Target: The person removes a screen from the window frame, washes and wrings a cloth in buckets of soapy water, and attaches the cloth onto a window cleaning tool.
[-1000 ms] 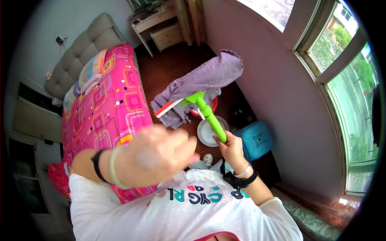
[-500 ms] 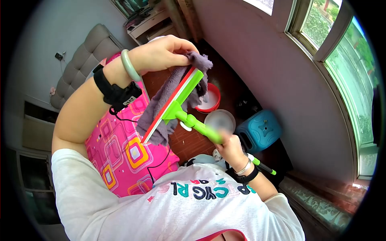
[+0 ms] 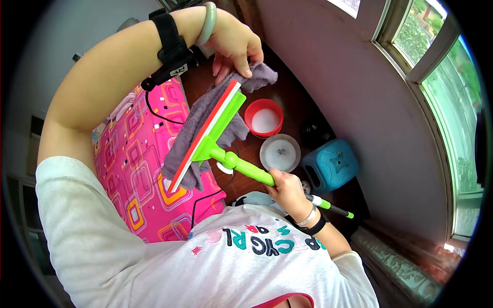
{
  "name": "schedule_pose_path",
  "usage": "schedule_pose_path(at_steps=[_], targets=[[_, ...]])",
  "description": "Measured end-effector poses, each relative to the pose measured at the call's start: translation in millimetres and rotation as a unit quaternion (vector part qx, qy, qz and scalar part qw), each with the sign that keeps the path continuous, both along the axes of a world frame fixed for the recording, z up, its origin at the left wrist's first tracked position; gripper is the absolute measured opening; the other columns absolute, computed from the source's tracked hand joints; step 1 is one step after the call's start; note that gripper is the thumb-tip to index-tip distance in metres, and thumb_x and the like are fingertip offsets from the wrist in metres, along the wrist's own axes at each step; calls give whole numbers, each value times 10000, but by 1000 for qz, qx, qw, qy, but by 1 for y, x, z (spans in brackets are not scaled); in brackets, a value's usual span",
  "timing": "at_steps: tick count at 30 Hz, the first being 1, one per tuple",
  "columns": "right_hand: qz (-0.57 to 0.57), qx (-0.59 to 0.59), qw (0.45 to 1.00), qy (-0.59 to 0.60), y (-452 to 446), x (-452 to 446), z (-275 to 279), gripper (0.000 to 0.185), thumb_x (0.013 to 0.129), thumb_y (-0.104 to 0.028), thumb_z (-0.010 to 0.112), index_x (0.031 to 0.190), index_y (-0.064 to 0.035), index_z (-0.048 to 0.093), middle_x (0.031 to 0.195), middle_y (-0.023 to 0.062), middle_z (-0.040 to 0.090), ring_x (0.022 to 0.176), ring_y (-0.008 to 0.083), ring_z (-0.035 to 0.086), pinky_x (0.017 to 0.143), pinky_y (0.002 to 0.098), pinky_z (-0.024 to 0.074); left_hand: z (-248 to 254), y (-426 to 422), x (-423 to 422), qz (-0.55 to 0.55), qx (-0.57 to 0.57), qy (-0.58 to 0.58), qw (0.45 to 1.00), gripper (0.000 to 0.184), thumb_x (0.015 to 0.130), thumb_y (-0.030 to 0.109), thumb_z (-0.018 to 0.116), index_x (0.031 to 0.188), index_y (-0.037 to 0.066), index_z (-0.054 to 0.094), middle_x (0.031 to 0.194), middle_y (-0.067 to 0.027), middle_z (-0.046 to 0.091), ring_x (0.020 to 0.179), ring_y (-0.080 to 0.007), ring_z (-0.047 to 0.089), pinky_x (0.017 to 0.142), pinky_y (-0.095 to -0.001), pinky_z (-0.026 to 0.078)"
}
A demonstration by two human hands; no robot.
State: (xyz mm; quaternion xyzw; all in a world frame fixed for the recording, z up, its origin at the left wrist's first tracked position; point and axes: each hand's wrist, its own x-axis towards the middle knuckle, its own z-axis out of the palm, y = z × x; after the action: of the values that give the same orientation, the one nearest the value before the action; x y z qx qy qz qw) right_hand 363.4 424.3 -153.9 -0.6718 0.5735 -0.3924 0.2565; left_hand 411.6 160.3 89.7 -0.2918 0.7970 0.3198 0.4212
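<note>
My left hand (image 3: 237,49) is at the top, its fingers closed on the upper end of a purple-grey cloth (image 3: 192,123). The cloth hangs behind and along the head of a green squeegee (image 3: 221,120), whose red and white blade edge runs slantwise from lower left to upper right. Lower down, my right hand (image 3: 290,192) is wrapped round the squeegee's green handle; the pole's black and green end sticks out to its right. Below the cloth and to its right, a red basin (image 3: 264,118) with whitish contents and a pale round basin (image 3: 280,154) stand on the floor.
A blue plastic stool (image 3: 334,165) stands near the wall, with a dark bag (image 3: 314,131) beside it. At left is a bed with a pink patterned cover (image 3: 131,154). Windows (image 3: 454,128) and a curtain (image 3: 395,262) are at right. A black cable hangs from my left wrist.
My left hand, first blurred and off the cloth, now grips its upper end and has moved upward. The squeegee head has turned steeper and shifted left, with the cloth along it.
</note>
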Motion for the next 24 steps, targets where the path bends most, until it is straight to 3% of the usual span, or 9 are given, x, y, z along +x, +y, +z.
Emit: schedule_pose_path(at_steps=[2,3,6,13,15,17,19,21,24], targets=[[9,7,1000,9,0,0,-1,179,747,-145,641,805,-60,495,640,145,566,604,347,570,522,436,451,-7,6,-6,-61,-21,-14,998,183,833,127,569,921,-33,558,703,-113,629,629,-179,645,535,-292,537],[16,21,1000,9,-1,2,3,171,752,-150,636,799,-59,500,639,149,569,608,349,573,526,438,452,-18,9,-11,-232,-74,10,970,248,796,205,613,892,-23,586,701,-124,626,674,-237,641,599,-348,512],[38,55,998,2,-6,4,12,156,770,-164,624,781,-55,513,631,159,575,616,356,578,538,444,455,-23,49,-22,-437,-119,-2,891,272,750,237,636,889,4,621,751,-156,631,743,-320,614,668,-390,489],[29,69,996,-43,-21,3,19,198,783,-193,673,749,-35,558,611,179,551,582,370,551,517,396,450,-42,103,-13,-507,-191,-73,837,232,777,214,583,896,15,576,745,-145,633,763,-299,642,634,-387,522],[12,81,993,-91,-27,-2,12,225,776,-203,689,728,-25,561,577,178,532,543,361,542,493,378,441,-32,97,-3,-440,-247,4,863,247,759,213,601,910,36,517,743,-130,614,748,-282,634,610,-375,503],[-17,60,995,-82,-31,-6,17,280,770,-242,701,720,-6,558,549,181,506,510,348,513,479,378,422,-21,89,22,-408,-350,287,793,225,701,153,637,849,56,498,710,-80,549,703,-249,593,579,-343,453],[-31,115,987,-103,-33,-11,27,312,775,-279,688,731,-5,547,594,207,537,608,393,554,520,443,429,8,111,41,-290,-393,355,797,192,716,161,651,782,51,509,701,-80,533,672,-249,575,569,-348,452],[-51,120,986,-102,-35,-17,26,368,768,-330,699,753,12,565,556,197,507,506,359,497,488,394,414,9,136,73,-169,-428,312,831,191,750,200,660,719,66,528,627,-81,522,553,-256,550,505,-363,439],[-88,113,975,-172,-39,-20,17,377,776,-348,694,796,15,598,533,171,474,448,273,399,468,335,387,-39,141,121,94,-253,345,899,259,827,222,628,683,12,584,576,-104,560,496,-184,566,456,-316,417]])
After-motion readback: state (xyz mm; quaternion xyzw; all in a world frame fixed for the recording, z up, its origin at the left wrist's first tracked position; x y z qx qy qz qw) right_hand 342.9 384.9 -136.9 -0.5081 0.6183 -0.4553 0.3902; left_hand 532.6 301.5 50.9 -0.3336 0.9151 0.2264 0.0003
